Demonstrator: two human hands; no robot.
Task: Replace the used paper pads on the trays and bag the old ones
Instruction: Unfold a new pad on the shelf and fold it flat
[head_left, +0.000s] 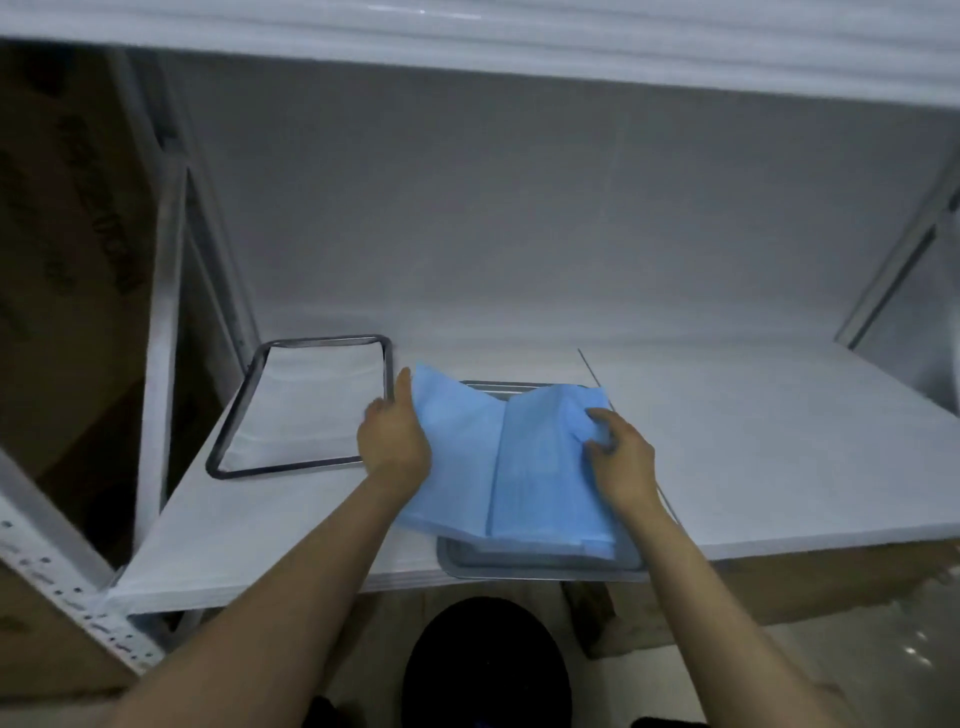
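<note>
Blue pad (467, 467) is spread over the near tray (540, 564), partly unfolded. Left hand (395, 441) pinches its left edge and right hand (621, 457) its right corner, likely to open it flat. Beyond the left hand, another tray (387, 395) holds a white pad (306, 405).

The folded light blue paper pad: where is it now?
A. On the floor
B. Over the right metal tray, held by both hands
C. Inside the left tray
B: the folded light blue paper pad lies over the right metal tray, gripped by the left hand and right hand.
</note>
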